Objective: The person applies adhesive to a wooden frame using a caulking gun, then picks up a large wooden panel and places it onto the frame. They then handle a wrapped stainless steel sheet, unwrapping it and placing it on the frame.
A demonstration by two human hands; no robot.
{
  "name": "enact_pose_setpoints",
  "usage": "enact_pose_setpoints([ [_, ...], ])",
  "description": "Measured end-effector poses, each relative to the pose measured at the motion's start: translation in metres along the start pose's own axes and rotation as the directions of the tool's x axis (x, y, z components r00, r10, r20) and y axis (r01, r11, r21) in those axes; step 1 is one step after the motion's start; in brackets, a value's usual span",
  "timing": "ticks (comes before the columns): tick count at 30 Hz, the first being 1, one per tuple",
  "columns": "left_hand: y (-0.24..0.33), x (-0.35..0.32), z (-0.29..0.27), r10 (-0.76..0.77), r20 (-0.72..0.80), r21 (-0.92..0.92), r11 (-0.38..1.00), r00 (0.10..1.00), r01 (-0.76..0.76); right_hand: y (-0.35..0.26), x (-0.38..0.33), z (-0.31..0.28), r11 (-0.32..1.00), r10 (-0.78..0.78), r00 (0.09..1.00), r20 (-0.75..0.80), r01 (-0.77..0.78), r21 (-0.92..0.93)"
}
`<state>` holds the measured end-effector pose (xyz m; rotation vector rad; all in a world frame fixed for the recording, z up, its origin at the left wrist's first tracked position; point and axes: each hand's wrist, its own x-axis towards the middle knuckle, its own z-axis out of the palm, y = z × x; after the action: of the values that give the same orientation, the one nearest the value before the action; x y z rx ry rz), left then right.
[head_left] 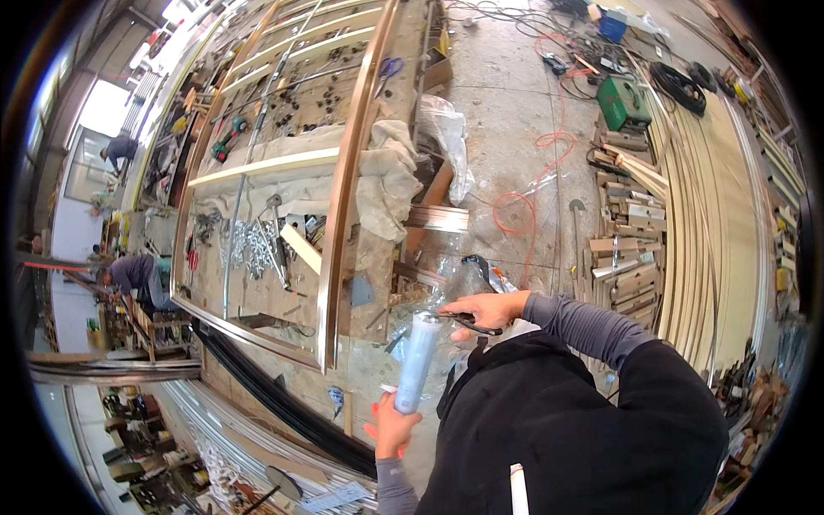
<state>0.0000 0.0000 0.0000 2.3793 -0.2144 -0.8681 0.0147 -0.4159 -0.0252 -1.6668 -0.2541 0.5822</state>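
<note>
A tube-shaped tool that looks like a caulking gun, with a pale blue translucent barrel [417, 360], slants across in front of my body. My left hand [394, 427] is closed round its lower end, where a small white tip and something orange-red show by the fingers. At the upper end, my right hand [487, 311] grips a black handle [475, 325] beside the barrel's metal rim. Just beyond, a brown metal frame [331, 257] lies on a cloth-covered workbench.
Screws [249, 246], a wood strip [301, 249] and a green-black cordless drill [229, 139] lie within the frame. A red cable [554, 137] winds over the floor near a green machine box [624, 105]. Long boards [712, 232] line the right. Two people work at far left.
</note>
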Motion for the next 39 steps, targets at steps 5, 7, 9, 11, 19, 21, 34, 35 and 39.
enact_pose_setpoints([
  [5,0.017,0.009,0.009,0.068,-0.016,0.034,0.997,0.998,-0.067,0.03,-0.017,0.007,0.994,-0.107,0.978,-0.182,0.108,-0.006],
  [7,0.029,0.01,0.006,0.023,0.011,0.065,0.998,1.0,-0.024,0.017,-0.027,0.002,0.778,0.233,0.967,0.104,-0.25,0.577],
  [9,0.038,0.01,0.003,0.016,0.021,0.109,0.994,1.0,-0.018,0.018,-0.033,-0.005,0.466,0.129,0.934,0.333,-0.353,0.811],
  [11,0.042,0.012,0.002,0.049,0.02,0.164,0.985,0.999,-0.052,0.034,-0.037,0.003,0.85,0.247,0.969,0.026,-0.229,0.475],
  [19,0.049,0.015,0.01,0.07,0.032,0.22,0.972,0.997,-0.076,0.034,-0.047,0.013,0.969,0.084,0.922,-0.379,-0.165,-0.185],
  [21,0.052,0.018,0.012,0.087,0.047,0.233,0.968,0.995,-0.095,0.045,-0.047,0.012,0.983,0.106,0.942,-0.319,-0.148,-0.112],
  [34,0.072,0.05,0.031,0.186,0.016,0.267,0.946,0.982,-0.184,0.052,-0.081,0.024,0.989,0.102,0.735,-0.671,-0.147,-0.01],
  [35,0.073,0.052,0.034,0.204,0.002,0.267,0.943,0.979,-0.198,0.054,-0.086,0.027,0.987,0.154,0.7,-0.697,-0.142,0.075],
  [39,0.063,0.053,0.04,0.274,-0.036,0.148,0.953,0.961,-0.266,0.059,-0.094,0.026,0.973,0.228,0.66,-0.716,-0.122,0.197],
])
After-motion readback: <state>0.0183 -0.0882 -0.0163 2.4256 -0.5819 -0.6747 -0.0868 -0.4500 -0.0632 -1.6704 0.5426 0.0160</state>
